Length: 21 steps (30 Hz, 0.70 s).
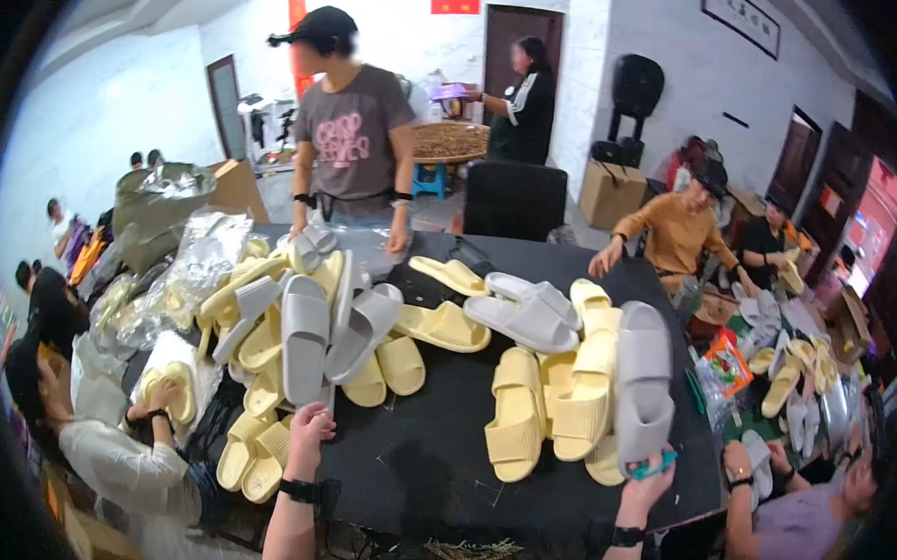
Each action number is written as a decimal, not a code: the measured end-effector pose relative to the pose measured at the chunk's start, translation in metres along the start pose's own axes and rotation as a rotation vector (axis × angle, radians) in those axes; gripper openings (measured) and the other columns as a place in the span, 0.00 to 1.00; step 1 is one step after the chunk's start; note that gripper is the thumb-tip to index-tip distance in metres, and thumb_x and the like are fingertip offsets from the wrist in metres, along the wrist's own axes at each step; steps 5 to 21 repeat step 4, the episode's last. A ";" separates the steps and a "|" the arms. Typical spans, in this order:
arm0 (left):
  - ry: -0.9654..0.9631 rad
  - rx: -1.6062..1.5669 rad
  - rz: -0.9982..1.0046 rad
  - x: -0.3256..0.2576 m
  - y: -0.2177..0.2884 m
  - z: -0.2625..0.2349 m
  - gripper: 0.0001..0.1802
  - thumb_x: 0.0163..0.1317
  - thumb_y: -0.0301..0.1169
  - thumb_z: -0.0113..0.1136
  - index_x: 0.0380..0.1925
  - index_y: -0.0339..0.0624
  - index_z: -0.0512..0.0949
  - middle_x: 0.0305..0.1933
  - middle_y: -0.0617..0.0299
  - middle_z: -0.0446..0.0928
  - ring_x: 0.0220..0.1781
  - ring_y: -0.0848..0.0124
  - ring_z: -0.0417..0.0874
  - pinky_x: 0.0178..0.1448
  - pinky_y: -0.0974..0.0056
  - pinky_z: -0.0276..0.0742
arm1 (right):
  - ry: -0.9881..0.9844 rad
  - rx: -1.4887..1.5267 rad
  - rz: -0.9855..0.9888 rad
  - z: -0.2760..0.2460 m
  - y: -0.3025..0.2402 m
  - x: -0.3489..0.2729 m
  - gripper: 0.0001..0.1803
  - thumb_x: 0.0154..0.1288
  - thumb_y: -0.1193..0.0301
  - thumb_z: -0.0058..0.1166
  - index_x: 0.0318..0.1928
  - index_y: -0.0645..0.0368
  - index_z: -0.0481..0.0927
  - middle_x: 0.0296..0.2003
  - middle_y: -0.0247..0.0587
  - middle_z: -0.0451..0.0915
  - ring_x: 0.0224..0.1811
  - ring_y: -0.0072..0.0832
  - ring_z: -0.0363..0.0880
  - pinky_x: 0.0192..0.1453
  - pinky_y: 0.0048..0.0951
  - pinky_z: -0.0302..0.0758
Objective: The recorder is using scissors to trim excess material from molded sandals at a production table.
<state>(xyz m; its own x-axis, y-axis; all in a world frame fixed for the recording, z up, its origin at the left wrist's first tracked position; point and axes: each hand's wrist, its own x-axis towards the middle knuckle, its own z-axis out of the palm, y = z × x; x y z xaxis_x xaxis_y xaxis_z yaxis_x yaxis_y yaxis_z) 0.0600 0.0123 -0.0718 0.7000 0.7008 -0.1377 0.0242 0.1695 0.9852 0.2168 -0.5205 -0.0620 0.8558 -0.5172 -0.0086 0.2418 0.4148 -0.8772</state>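
My left hand [311,436] is at the near end of a grey slipper [306,339], its fingers closed at the edge. The slipper leans on a pile of grey and yellow slippers. At the right, my right hand [648,481] is closed round a small teal object [653,465], whose kind I cannot make out. That hand is against the near end of an upper grey slipper [645,389]. Beside it lie ribbed yellow slippers [584,396], some overlapping. A yellow pair [254,457] rests near my left forearm.
The black table [431,449] stretches before me. Clear plastic bags [183,278] heap at the left. Across the table stands a person in a grey shirt [350,131]. Other people sit at both sides, some handling slippers. A black chair [515,203] stands behind the table.
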 end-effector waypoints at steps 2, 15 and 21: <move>0.082 -0.031 0.011 0.000 0.009 -0.019 0.21 0.57 0.31 0.56 0.49 0.31 0.70 0.35 0.58 0.76 0.30 0.73 0.78 0.30 0.71 0.74 | 0.153 -0.019 0.017 0.006 0.003 -0.003 0.21 0.54 0.74 0.53 0.49 0.65 0.67 0.34 0.39 0.71 0.26 0.24 0.67 0.25 0.25 0.66; 0.168 -0.047 0.031 -0.030 0.022 -0.043 0.21 0.58 0.31 0.55 0.50 0.30 0.69 0.35 0.57 0.76 0.30 0.73 0.78 0.32 0.70 0.74 | -0.043 -0.014 0.047 -0.020 0.039 0.027 0.15 0.53 0.74 0.55 0.41 0.58 0.68 0.26 0.35 0.70 0.22 0.22 0.66 0.24 0.23 0.66; 0.168 -0.047 0.031 -0.030 0.022 -0.043 0.21 0.58 0.31 0.55 0.50 0.30 0.69 0.35 0.57 0.76 0.30 0.73 0.78 0.32 0.70 0.74 | -0.043 -0.014 0.047 -0.020 0.039 0.027 0.15 0.53 0.74 0.55 0.41 0.58 0.68 0.26 0.35 0.70 0.22 0.22 0.66 0.24 0.23 0.66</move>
